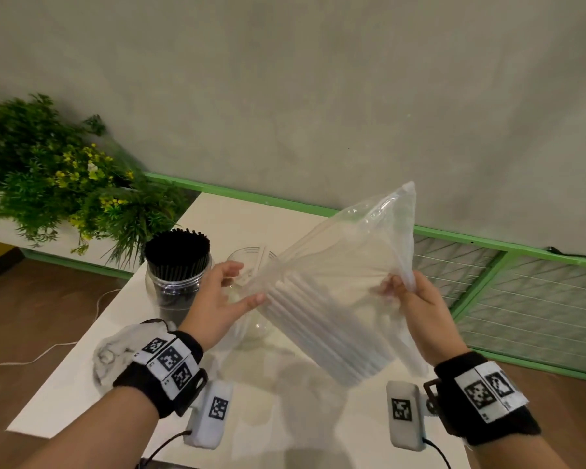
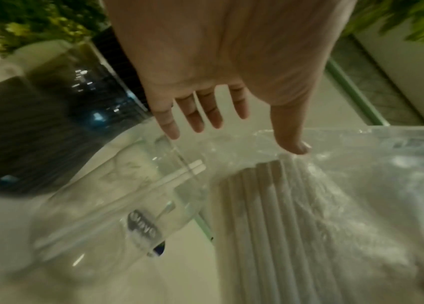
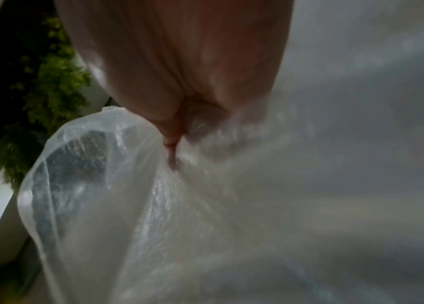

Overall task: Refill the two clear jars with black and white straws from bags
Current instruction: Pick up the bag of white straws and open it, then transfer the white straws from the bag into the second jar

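A clear plastic bag (image 1: pixel 345 262) (image 2: pixel 366 185) (image 3: pixel 153 226) of white straws (image 1: pixel 318 330) (image 2: pixel 270 209) hangs tilted above the table, its lower end pointing down toward me. My right hand (image 1: pixel 391 287) (image 3: pixel 177 148) pinches the bag's film on its right side. My left hand (image 1: pixel 244 282) (image 2: pixel 241 137) has straight, spread fingers, and its thumb touches the bag's left end. Behind that hand stands a clear jar (image 1: pixel 247 253) (image 2: pixel 117 205) with a couple of white straws inside. To the left of it, a second clear jar (image 1: pixel 175 282) (image 2: pixel 50 123) is packed with black straws.
A crumpled empty bag (image 1: pixel 112 357) lies on the white table (image 1: pixel 285 421) by my left wrist. A leafy plant (image 1: pixel 58 177) fills the far left. A green mesh fence (image 1: pixel 521 292) runs along the right side. A white cord (image 1: pixel 31 362) trails over the wooden floor.
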`<state>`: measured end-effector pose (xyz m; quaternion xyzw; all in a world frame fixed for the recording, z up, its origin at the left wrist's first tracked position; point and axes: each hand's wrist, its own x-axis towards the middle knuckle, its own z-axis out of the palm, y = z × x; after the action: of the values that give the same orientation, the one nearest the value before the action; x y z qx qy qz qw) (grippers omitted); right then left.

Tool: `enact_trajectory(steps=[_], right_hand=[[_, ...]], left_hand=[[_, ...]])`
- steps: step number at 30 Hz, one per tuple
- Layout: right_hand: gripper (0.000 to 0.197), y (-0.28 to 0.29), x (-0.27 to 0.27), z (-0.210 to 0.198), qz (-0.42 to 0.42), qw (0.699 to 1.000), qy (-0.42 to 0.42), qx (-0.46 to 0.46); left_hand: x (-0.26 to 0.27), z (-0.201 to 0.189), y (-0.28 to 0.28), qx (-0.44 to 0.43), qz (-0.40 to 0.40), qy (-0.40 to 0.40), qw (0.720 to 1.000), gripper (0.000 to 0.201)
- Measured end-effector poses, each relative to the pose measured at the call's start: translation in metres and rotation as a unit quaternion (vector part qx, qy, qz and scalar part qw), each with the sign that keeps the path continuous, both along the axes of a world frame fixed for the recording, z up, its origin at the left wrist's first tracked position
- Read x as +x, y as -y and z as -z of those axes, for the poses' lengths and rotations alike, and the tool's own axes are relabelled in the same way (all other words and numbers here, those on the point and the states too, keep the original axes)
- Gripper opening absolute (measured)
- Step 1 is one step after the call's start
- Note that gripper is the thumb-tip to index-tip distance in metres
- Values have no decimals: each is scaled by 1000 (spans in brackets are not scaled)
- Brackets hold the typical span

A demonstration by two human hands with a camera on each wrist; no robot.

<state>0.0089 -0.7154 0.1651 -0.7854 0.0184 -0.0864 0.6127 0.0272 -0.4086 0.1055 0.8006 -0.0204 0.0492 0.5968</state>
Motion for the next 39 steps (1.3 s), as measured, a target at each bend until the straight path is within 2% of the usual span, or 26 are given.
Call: enact_trajectory(steps=[2, 3, 4, 6, 9, 12, 14, 16, 19, 20, 22, 24, 28, 31, 34, 39], right_hand=[[23, -10, 1, -4, 3, 998, -3, 66], [22, -14, 1, -5, -1, 996, 1, 87], [22, -18, 1, -5, -5, 994, 6, 106], [23, -22, 0, -5, -13, 989, 6, 147], [23, -26, -3, -7, -24, 977, -20, 211], [25, -26, -8, -4, -19, 976, -21, 214], [45, -22, -8, 0, -26, 987, -22, 157], [72, -18, -6, 3, -86, 991, -23, 101], [89, -20, -2, 3, -196, 980, -34, 0], [89, -23, -1, 3, -220, 973, -35, -56], [69, -31, 0, 4, -249, 956, -42, -151], [51, -42, 1, 3, -276, 941, -52, -189], [55, -80, 9, -8, -304, 943, -20, -132], [49, -121, 19, -20, -297, 950, 18, -88], [43, -164, 25, -28, -284, 957, 47, -38], [48, -226, 23, -17, -282, 958, 51, 7]], left_hand=[[-8, 18, 3, -46, 25, -84, 995, 114], [-13, 25, 5, -58, 45, -127, 989, 130], [-18, 30, 8, -61, 70, -164, 982, 141], [-25, 36, 15, -65, 114, -206, 970, 148], [-25, 37, 22, -117, 118, -209, 964, 138], [-26, 25, 28, -243, 75, -190, 948, 116], [-27, 17, 28, -292, 58, -169, 940, 106], [-31, 7, 28, -304, 68, -152, 938, 97], [-32, -4, 24, -318, 49, -146, 936, 81], [-32, -7, 21, -318, 35, -149, 936, 67], [-30, -13, 13, -299, 11, -148, 943, 36], [-29, -23, 0, -247, 5, -137, 959, 31], [-28, -63, -38, -174, -12, -74, 982, 27], [-28, -100, -71, -139, -32, -16, 990, 35], [-30, -128, -104, -121, -67, 36, 990, 29], [-36, -147, -157, -5, -76, 74, 994, 32]])
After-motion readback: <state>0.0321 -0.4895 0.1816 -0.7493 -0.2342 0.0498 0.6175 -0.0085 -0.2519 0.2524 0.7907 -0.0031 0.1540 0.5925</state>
